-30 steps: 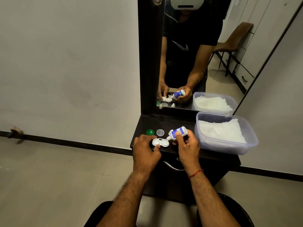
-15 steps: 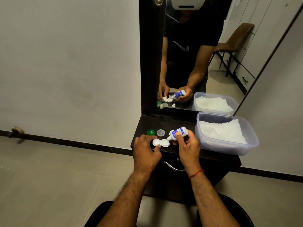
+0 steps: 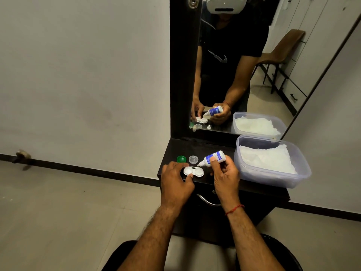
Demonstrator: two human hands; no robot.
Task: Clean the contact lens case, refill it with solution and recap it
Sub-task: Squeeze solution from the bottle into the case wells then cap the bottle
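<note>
Case (image 3: 193, 171) sat between the hands: left hand (image 3: 175, 182) pinched its left end, right hand (image 3: 224, 178) gripped the bottle (image 3: 214, 157), tipped just above it.

The left forearm (image 3: 156, 231) and right forearm (image 3: 252, 241) are bare and hairy, and a thin red thread (image 3: 234, 208) is tied round the right wrist. In the mirror (image 3: 259, 98) the person wears a black short-sleeved T-shirt (image 3: 232, 40) with a pale curved logo (image 3: 219, 58) on the chest and a white headset (image 3: 224, 3). Dark trousers (image 3: 125, 257) cover the knees at the bottom edge.
</note>
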